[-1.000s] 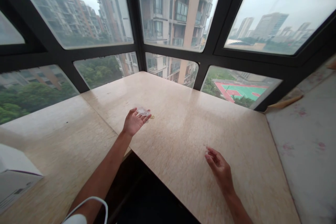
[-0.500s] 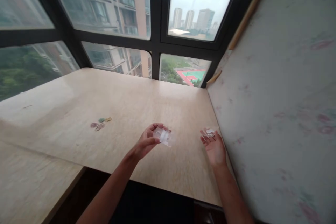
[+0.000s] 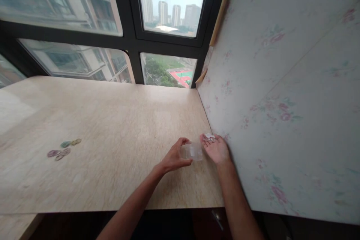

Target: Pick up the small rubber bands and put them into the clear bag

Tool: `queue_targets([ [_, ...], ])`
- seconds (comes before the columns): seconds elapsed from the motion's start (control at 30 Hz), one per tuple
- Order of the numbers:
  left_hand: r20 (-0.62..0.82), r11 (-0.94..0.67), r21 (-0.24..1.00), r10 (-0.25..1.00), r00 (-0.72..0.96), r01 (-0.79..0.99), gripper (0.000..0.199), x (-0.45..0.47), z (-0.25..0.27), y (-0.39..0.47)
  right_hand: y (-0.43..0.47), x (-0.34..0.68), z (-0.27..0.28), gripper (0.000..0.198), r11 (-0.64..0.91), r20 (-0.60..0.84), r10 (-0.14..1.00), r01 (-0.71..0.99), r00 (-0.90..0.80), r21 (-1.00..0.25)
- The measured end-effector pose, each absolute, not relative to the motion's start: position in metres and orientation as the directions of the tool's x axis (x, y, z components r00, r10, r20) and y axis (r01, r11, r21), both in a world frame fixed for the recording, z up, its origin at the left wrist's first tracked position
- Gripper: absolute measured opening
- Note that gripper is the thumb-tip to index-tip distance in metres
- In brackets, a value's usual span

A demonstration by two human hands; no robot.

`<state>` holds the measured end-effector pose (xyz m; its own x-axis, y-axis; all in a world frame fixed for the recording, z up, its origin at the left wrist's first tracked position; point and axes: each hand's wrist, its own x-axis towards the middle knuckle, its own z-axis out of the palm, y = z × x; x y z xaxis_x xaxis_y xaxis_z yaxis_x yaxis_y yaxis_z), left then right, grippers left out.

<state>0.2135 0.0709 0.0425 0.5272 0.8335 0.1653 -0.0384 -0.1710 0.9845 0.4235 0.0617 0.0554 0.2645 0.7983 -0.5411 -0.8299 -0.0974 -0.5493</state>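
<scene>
Over the right part of the tabletop, my left hand (image 3: 177, 156) grips a small clear plastic box (image 3: 192, 151) between thumb and fingers. The box is see-through, and I cannot make out anything inside it. Close beside it on the right, my right hand (image 3: 217, 149) is turned palm up, near the wall. Its fingers hold a small, thin clear piece with white patches (image 3: 209, 137); whether it is a lid or something else I cannot tell.
A loose cluster of several coloured ring-like bands (image 3: 60, 152) lies on the marble-patterned tabletop (image 3: 112, 120) at the left. The flower-patterned wall (image 3: 267, 127) bounds the right side. Dark window frames (image 3: 132, 48) stand along the back.
The view has swung to the right. My hands have come closer together, the left with the clear box now almost beside the right. The ring-like bands appear unmoved on the table.
</scene>
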Motion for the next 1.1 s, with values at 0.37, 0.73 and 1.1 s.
queue_targets([
  [0.37, 0.228, -0.305, 0.950, 0.819, 0.526, 0.063, 0.064, 0.235, 0.023, 0.086, 0.110, 0.424, 0.061, 0.048, -0.155, -0.583, 0.788, -0.853, 0.198, -0.499],
  [0.73, 0.180, -0.441, 0.815, 0.809, 0.559, 0.376, 0.063, 0.249, 0.008, 0.093, 0.095, 0.422, 0.062, 0.051, -0.167, -0.629, 0.752, -0.867, 0.195, -0.469],
  [1.1, 0.115, -0.501, 0.561, 0.835, 0.537, 0.659, 0.074, 0.262, 0.019, 0.082, 0.046, 0.382, 0.118, 0.040, -0.037, -0.487, 0.837, -0.861, 0.252, -0.508],
])
